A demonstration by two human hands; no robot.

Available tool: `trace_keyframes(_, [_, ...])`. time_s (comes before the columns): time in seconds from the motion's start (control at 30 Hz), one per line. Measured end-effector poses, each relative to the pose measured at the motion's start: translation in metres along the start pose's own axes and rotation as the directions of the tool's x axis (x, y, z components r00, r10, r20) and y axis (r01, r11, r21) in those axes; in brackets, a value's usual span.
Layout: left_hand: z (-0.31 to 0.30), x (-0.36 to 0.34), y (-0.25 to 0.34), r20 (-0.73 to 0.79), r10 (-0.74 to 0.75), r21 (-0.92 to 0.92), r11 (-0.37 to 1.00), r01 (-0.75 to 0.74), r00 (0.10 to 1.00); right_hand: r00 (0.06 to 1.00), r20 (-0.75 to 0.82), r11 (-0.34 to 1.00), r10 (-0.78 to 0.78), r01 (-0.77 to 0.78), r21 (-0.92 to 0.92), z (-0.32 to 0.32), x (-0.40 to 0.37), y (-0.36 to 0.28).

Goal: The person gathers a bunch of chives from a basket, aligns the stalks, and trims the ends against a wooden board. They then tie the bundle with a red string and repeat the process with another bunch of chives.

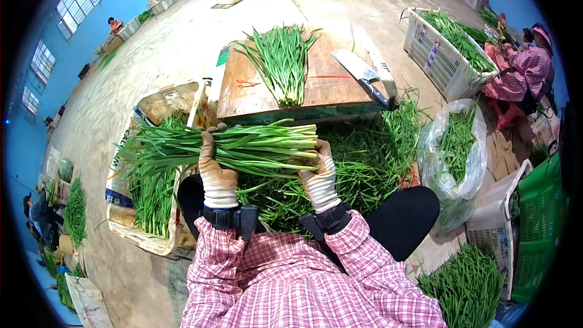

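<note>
A thick bundle of long green garlic chives (261, 146) lies sideways across both of my gloved hands, pale cut ends to the right. My left hand (215, 167) is wrapped round its middle. At the stem ends, my right hand (317, 173) is closed on the bundle. Just beyond, a second bunch of chives (281, 64) rests on a wooden board (234, 94), over a thin red tie (328, 76). To its right lies a cleaver (358, 68), its black handle towards me.
Loose green trimmings (364, 173) heap up under the board. A crate with chives (146, 240) stands at left, a clear plastic bag of greens (425, 164) at right. Behind the bag, a co-worker in a pink checked top (527, 70) sits by a white crate (446, 70).
</note>
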State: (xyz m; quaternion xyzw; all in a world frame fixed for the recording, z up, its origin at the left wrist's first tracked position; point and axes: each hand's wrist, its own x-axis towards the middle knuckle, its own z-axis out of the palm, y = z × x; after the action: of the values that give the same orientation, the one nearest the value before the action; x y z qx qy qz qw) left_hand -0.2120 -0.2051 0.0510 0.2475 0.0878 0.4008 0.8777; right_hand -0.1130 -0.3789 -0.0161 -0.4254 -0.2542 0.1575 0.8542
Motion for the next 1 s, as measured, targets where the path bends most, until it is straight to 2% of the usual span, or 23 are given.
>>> trace_keyframes(0.1, [-0.015,0.011,-0.003,-0.079,-0.008,-0.002,1.0,0.008,0.997,0.994,-0.078,0.992,-0.073,0.065,-0.106,0.005,0.007,0.002])
trace_keyframes(0.13, [-0.008,0.012,-0.003,-0.17,-0.015,0.071,0.997,0.027,0.985,0.991,-0.126,0.995,-0.038,0.026,-0.101,0.005,0.011,0.006])
trace_keyframes(0.17, [-0.022,0.024,-0.006,-0.205,-0.045,0.04,0.998,0.054,0.978,0.995,-0.09,0.934,-0.043,0.008,-0.356,-0.003,0.011,0.004])
trace_keyframes(0.2, [-0.02,0.024,-0.005,-0.225,-0.06,0.072,0.994,0.079,0.972,0.997,-0.054,0.81,-0.047,0.006,-0.587,-0.009,0.011,0.001])
trace_keyframes(0.23, [-0.018,0.024,-0.005,-0.243,-0.073,0.101,0.99,0.1,0.967,0.999,0.011,0.846,-0.051,0.049,-0.531,-0.016,0.015,0.009])
trace_keyframes(0.27, [-0.022,0.031,-0.007,-0.313,-0.078,0.088,0.99,0.111,0.947,0.982,0.051,0.838,-0.184,0.184,-0.513,-0.022,0.018,0.015])
trace_keyframes(0.3, [-0.025,0.033,-0.009,-0.312,-0.062,0.106,0.989,0.099,0.948,0.994,-0.105,0.979,-0.005,-0.016,-0.201,-0.005,0.018,-0.003])
trace_keyframes(0.37, [-0.035,0.039,-0.01,-0.304,-0.103,0.152,0.976,0.155,0.947,0.998,0.021,0.956,0.065,-0.056,-0.287,-0.008,0.02,-0.001])
trace_keyframes(0.47, [-0.034,0.04,-0.019,-0.345,-0.126,0.093,0.982,0.168,0.93,1.0,-0.017,0.943,0.018,-0.022,-0.331,-0.009,0.021,0.009])
trace_keyframes(0.57, [-0.027,0.038,-0.027,-0.393,-0.111,0.074,0.986,0.152,0.913,0.975,0.041,0.818,-0.216,0.204,-0.538,-0.026,0.022,0.038])
trace_keyframes(0.63, [-0.026,0.039,-0.027,-0.408,-0.117,0.078,0.984,0.162,0.905,0.944,0.073,0.816,-0.322,0.315,-0.485,-0.016,0.02,0.026])
trace_keyframes(0.7, [-0.025,0.041,-0.027,-0.412,-0.125,0.075,0.983,0.17,0.903,0.989,-0.038,0.98,-0.145,0.138,-0.141,-0.004,0.017,0.01])
trace_keyframes(0.8, [-0.02,0.039,-0.024,-0.396,-0.143,0.073,0.98,0.186,0.907,0.993,-0.055,0.985,-0.105,0.096,-0.146,-0.004,0.018,0.009])
trace_keyframes(0.9, [-0.04,0.056,-0.022,-0.432,-0.107,0.095,0.982,0.163,0.895,0.986,-0.158,0.997,-0.058,0.049,-0.062,-0.01,0.019,-0.001])
trace_keyframes(0.93, [-0.04,0.055,-0.016,-0.431,-0.151,0.055,0.98,0.193,0.89,0.979,-0.202,0.999,-0.026,0.018,-0.041,-0.018,0.02,-0.005])
trace_keyframes(0.97, [-0.042,0.058,-0.012,-0.421,-0.131,0.062,0.983,0.172,0.898,0.979,-0.158,0.976,-0.128,0.096,-0.195,-0.038,0.026,0.002])
trace_keyframes(1.0, [-0.042,0.058,-0.006,-0.432,-0.109,0.064,0.986,0.151,0.895,0.987,-0.16,0.984,-0.032,0.003,-0.178,-0.061,0.031,0.001])
